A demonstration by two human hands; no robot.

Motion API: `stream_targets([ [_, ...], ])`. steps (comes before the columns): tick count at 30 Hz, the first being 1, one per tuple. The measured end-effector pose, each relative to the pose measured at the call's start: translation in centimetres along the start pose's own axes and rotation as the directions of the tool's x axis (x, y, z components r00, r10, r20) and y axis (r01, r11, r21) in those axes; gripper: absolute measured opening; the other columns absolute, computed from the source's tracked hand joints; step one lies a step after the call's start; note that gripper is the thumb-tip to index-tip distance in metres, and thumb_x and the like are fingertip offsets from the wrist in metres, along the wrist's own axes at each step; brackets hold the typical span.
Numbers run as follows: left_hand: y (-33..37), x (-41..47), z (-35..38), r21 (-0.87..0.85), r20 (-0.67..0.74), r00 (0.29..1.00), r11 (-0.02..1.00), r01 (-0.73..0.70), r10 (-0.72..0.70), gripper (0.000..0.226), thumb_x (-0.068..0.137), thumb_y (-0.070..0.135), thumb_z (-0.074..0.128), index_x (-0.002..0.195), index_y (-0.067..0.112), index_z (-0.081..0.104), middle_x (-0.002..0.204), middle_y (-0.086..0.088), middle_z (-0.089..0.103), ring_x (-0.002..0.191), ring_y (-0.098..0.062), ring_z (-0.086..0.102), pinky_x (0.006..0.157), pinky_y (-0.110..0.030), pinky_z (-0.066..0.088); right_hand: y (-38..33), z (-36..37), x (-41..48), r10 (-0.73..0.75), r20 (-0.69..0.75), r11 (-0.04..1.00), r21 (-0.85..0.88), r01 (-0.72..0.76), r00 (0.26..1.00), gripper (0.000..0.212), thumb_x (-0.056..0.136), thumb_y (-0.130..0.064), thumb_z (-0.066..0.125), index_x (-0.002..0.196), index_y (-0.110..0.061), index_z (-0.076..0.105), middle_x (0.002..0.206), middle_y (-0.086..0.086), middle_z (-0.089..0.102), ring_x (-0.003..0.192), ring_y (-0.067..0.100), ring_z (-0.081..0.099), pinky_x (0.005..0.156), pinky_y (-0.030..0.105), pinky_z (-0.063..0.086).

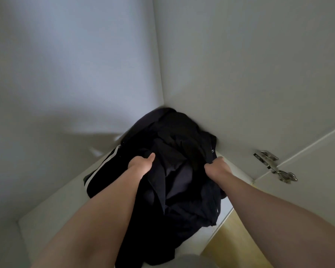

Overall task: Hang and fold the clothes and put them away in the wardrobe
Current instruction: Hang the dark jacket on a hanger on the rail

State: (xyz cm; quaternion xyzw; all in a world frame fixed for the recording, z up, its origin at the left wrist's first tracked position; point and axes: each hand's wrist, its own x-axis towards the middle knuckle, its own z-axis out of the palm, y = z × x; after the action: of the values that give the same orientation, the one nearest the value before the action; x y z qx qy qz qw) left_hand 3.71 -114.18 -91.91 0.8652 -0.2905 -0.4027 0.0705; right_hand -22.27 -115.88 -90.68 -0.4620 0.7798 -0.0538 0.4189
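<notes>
Big pile of dark clothes [182, 132] sits in the back right corner of the wardrobe shelf [52, 206], right up vs. the white walls [66, 74]. It spreads to the shelf's front edge. L hand [141, 165] grabs a fold on the pile's left side, thumb on top. R hand [216, 167] is a tight fist on cloth at the pile's right edge. Piece w/ white stripes [103, 167] lies on the left. Metal hinge [275, 167] is on the door [317, 180].

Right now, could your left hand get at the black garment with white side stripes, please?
Probably yes. The black garment with white side stripes lies exposed on the white shelf beside the left hand, nothing between them; but that hand grips dark cloth and must release it first.
</notes>
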Motion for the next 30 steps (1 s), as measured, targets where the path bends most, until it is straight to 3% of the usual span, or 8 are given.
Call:
stream_targets([
  [3, -0.6, 2.1, 1.4, -0.233, 0.03, 0.99, 0.962, 0.143, -0.14, 0.078, 0.089, 0.062, 0.063, 0.139, 0.003, 0.052, 0.135, -0.017, 0.058, 0.12, -0.039, 0.057, 0.104, -0.046, 0.049, -0.8, 0.5, 3.3, -0.015, -0.046, 1.0, -0.012, 0.014, 0.999, 0.053, 0.09, -0.018, 0.057, 0.136, -0.001, 0.036, 0.135, 0.02, 0.055, 0.121, 0.038, 0.056, 0.086, 0.033, 0.043],
  [5, -1.1, 2.9, 2.0, -0.096, -0.046, 0.977, 0.974, 0.204, -0.209, 0.076, 0.088, 0.065, 0.062, 0.135, 0.005, 0.056, 0.137, -0.018, 0.056, 0.125, -0.038, 0.053, 0.105, -0.045, 0.047, -1.8, 0.7, 5.3, -0.002, -0.036, 0.999, -0.036, 0.0, 0.999, 0.07, 0.089, -0.022, 0.062, 0.145, -0.001, 0.027, 0.144, 0.022, 0.048, 0.131, 0.039, 0.05, 0.098, 0.037, 0.044],
  [9, -1.2, 3.9, 2.8, -0.331, -0.013, 0.994, 0.938, 0.102, -0.113, 0.05, 0.092, 0.039, 0.071, 0.125, 0.002, 0.065, 0.121, -0.016, 0.067, 0.114, -0.036, 0.062, 0.095, -0.038, 0.051, -3.8, 1.2, 8.0, 0.018, -0.009, 0.926, 0.378, -0.013, 1.0, 0.093, 0.081, -0.025, 0.082, 0.151, -0.005, 0.025, 0.146, 0.019, 0.048, 0.128, 0.037, 0.054, 0.102, 0.035, 0.045],
  [15, -0.9, 2.7, -0.5, -0.735, 0.176, 0.979, 0.648, 0.199, -0.1, 0.035, 0.102, 0.009, 0.053, 0.136, 0.0, 0.056, 0.133, -0.021, 0.062, 0.122, -0.038, 0.06, 0.1, -0.044, 0.051, -5.3, 1.0, 6.4, -0.047, -0.077, 0.9, 0.429, 0.076, 0.996, 0.035, 0.086, -0.022, 0.074, 0.116, -0.007, 0.064, 0.106, 0.01, 0.07, 0.087, 0.028, 0.067, 0.09, 0.039, 0.056],
  [18, -1.6, 0.7, -3.6, -0.846, 0.321, 0.946, 0.436, 0.306, -0.04, 0.033, 0.101, 0.009, 0.046, 0.13, 0.0, 0.061, 0.128, -0.02, 0.064, 0.106, -0.035, 0.064, 0.101, -0.044, 0.048, -7.5, 0.0, 2.9, -0.173, -0.077, 0.948, 0.258, 0.187, 0.982, 0.033, 0.092, -0.027, 0.064, 0.118, -0.006, 0.066, 0.119, 0.016, 0.068, 0.11, 0.033, 0.064, 0.097, 0.037, 0.05],
  [21, -2.2, -2.4, -8.3, -0.855, 0.378, 0.924, 0.405, 0.324, 0.06, 0.042, 0.095, 0.032, 0.058, 0.121, 0.002, 0.07, 0.128, -0.02, 0.067, 0.108, -0.039, 0.068, 0.098, -0.049, 0.053, -10.3, -2.0, -1.3, -0.262, -0.054, 0.913, 0.309, 0.266, 0.963, 0.036, 0.099, -0.031, 0.055, 0.123, -0.003, 0.057, 0.126, 0.016, 0.063, 0.118, 0.036, 0.058, 0.103, 0.042, 0.046],
  [24, -1.6, -6.2, -13.5, -0.776, 0.359, 0.932, 0.571, 0.266, 0.054, 0.044, 0.089, 0.044, 0.068, 0.109, 0.005, 0.077, 0.109, -0.021, 0.074, 0.088, -0.04, 0.074, 0.081, -0.051, 0.06, -13.5, -5.2, -5.9, -0.408, -0.08, 0.836, 0.369, 0.407, 0.91, 0.032, 0.103, -0.029, 0.05, 0.122, -0.004, 0.053, 0.122, 0.013, 0.062, 0.116, 0.033, 0.058, 0.103, 0.044, 0.046],
  [30, 1.7, -13.7, -23.9, -0.715, -0.065, 0.965, 0.663, -0.222, 0.253, 0.026, 0.096, 0.019, 0.067, 0.113, 0.0, 0.07, 0.107, -0.02, 0.075, 0.093, -0.032, 0.072, 0.084, -0.043, 0.057, -18.8, -13.6, -16.0, -0.668, -0.204, 0.671, 0.25, 0.698, 0.716, 0.021, 0.104, -0.033, 0.045, 0.104, -0.012, 0.046, 0.086, -0.005, 0.053, 0.09, 0.025, 0.053, 0.076, 0.031, 0.035],
])
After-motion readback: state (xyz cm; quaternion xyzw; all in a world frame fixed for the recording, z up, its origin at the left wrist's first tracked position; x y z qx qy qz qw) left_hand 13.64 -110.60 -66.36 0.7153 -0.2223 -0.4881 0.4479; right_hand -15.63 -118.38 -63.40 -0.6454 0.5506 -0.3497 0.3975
